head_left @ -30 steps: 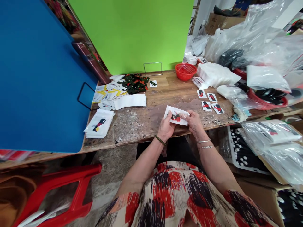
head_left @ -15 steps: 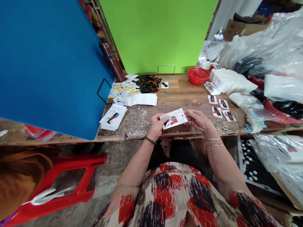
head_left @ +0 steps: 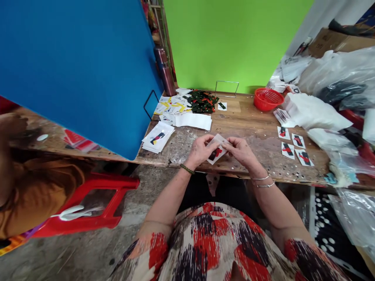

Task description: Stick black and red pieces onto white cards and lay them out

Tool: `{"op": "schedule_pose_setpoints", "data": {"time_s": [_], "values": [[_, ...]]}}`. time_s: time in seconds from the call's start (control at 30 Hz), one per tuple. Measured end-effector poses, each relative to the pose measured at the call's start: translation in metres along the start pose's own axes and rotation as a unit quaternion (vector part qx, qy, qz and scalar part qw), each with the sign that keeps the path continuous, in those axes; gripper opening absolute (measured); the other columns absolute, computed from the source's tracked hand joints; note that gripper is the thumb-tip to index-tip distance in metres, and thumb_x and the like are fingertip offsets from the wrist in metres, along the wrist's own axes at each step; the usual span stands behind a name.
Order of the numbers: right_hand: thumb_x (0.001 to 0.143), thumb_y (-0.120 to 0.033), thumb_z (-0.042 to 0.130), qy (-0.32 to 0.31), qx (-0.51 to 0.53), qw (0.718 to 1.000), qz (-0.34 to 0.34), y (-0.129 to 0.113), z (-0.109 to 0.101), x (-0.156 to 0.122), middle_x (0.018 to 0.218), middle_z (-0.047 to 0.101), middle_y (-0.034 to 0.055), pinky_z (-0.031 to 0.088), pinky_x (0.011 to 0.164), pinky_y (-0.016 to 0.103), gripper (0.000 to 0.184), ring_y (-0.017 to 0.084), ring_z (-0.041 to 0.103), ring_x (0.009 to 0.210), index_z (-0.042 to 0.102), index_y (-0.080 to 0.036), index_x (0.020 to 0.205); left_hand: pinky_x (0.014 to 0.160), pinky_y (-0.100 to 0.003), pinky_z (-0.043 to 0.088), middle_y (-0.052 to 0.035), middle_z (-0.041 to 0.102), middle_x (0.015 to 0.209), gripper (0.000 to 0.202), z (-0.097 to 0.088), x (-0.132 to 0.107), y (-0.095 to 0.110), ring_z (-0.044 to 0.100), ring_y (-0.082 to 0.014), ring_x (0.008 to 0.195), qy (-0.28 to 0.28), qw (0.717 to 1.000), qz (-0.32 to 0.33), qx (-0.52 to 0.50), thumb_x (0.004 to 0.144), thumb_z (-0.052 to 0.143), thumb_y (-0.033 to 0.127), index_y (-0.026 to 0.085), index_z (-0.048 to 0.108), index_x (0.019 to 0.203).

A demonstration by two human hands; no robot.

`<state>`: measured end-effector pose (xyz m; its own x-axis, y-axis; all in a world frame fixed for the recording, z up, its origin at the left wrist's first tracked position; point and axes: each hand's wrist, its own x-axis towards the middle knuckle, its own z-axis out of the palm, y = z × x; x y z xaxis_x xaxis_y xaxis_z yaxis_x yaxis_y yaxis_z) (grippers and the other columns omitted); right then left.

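Note:
Both my hands grip one small clear packet [head_left: 216, 150] with a red and black piece inside, held just above the near edge of the worn wooden workbench [head_left: 252, 125]. My left hand [head_left: 199, 150] pinches its left side, fingers curled. My right hand [head_left: 240, 150] pinches its right upper corner. The packet is tilted, one corner pointing down. A stack of similar packets [head_left: 158, 137] lies to the left on the bench.
Several filled packets [head_left: 293, 144] lie in a row at the right. A pile of black and red pieces [head_left: 202, 101], yellow-printed sheets [head_left: 171, 107] and a red basket [head_left: 267, 98] sit farther back. Plastic bags [head_left: 319, 113] crowd the right. A blue board [head_left: 76, 66] stands left; a red stool [head_left: 96, 203] below.
The view has swung left and the bench has shifted right in the picture. The packet was held flat and wide between my hands; now it is turned onto a corner with my hands closer together.

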<state>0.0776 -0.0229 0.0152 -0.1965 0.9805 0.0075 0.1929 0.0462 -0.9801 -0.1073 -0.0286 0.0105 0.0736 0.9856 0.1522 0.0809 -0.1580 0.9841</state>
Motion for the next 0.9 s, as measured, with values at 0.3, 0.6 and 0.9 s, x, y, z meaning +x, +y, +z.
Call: {"op": "schedule_pose_setpoints", "data": {"time_s": [0.3, 0.6, 0.9], "values": [[0.077, -0.047, 0.072, -0.049, -0.083, 0.992, -0.083, -0.021, 0.037, 0.014, 0.054, 0.051, -0.0025, 0.033, 0.053, 0.026, 0.033, 0.012, 0.041, 0.054, 0.06, -0.02, 0.061, 0.061, -0.026, 0.035, 0.0018, 0.059, 0.064, 0.022, -0.024, -0.012, 0.008, 0.05, -0.0134, 0.064, 0.056, 0.997, 0.011, 0.047, 0.082, 0.065, 0.034, 0.018, 0.067, 0.068], [0.078, -0.047, 0.07, -0.078, -0.072, 0.99, -0.088, -0.009, 0.077, 0.082, 0.083, 0.072, 0.0055, 0.048, 0.065, 0.033, 0.033, 0.02, 0.061, 0.07, 0.071, -0.02, 0.098, 0.061, -0.029, 0.031, 0.0011, 0.045, 0.057, 0.035, -0.136, 0.009, 0.015, 0.044, -0.0149, 0.062, 0.176, 0.947, -0.006, 0.268, 0.087, 0.056, 0.029, 0.02, 0.046, 0.055], [0.08, -0.035, 0.07, -0.023, -0.475, 0.853, -0.215, 0.042, 0.039, 0.159, 0.123, 0.069, 0.0191, 0.042, 0.1, 0.052, 0.042, 0.037, 0.059, 0.116, 0.071, -0.015, 0.116, 0.096, -0.039, 0.046, -0.0131, 0.07, 0.118, 0.029, -0.178, 0.037, -0.001, 0.061, -0.0306, 0.114, 0.175, 0.824, -0.112, 0.528, 0.095, 0.053, 0.031, 0.021, 0.07, 0.117]]}}
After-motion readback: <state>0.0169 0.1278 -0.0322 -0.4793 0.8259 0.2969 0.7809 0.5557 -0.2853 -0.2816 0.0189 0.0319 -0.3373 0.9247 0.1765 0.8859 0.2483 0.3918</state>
